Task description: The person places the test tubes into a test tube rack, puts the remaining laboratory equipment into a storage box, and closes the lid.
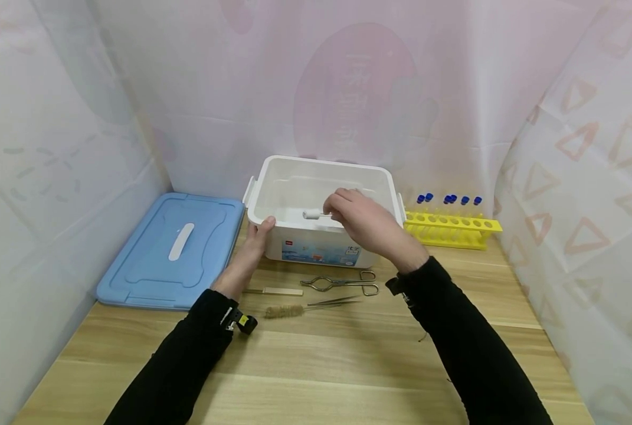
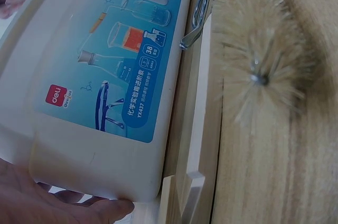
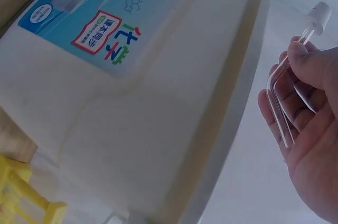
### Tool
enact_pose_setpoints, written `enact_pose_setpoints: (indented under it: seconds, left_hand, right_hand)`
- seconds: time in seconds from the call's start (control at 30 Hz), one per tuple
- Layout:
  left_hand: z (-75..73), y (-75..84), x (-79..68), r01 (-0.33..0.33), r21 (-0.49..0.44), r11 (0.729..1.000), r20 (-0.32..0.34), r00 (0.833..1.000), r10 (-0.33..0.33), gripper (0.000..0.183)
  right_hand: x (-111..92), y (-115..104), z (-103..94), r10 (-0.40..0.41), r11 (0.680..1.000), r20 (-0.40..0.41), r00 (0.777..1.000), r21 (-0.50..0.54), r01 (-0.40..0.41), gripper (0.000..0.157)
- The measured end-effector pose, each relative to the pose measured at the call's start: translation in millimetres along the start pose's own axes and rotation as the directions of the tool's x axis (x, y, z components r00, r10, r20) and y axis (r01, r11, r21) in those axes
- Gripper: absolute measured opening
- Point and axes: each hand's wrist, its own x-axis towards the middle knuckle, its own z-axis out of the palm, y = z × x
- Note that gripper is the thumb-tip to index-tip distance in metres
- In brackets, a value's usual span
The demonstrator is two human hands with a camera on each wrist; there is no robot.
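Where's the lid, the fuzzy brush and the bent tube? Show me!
Lid (image 1: 160, 252): head view, on the blue of its flat top.
Brush (image 2: 259, 31): left wrist view, on its bristles.
Bent tube (image 3: 272, 93): right wrist view, on the clear glass by its bend.

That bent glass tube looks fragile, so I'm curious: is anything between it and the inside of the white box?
Nothing visible stands in the way. The right hand holds the glass tube at the open top of the white box, and the blue lid lies off, to the left.
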Motion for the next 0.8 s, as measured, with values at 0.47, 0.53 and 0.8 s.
enact_pose_setpoints:
  seconds: [0.47,0.53,0.8]
  left_hand:
    - [0.8,1.1,-1.3,-0.001,0.002,1.000,0.008,1.000,0.000,0.099]
    - [0.8,0.3,-0.1,-0.010,0.000,1.000,0.002,1.000,0.010,0.099]
    - [0.2,-2.8,3.1,-0.018,-0.005,1.000,-0.017,1.000,0.018,0.100]
  right_hand:
    - [47.1,12.1,32.2,0.078,0.995,0.115,0.990,0.051,-0.084,0.019]
    - [57.1,25.5,45.8,0.062,0.995,0.118,0.991,0.066,-0.070,0.018]
    - [87.3,35.2,58.6,0.046,0.987,0.202,0.978,0.139,-0.075,0.018]
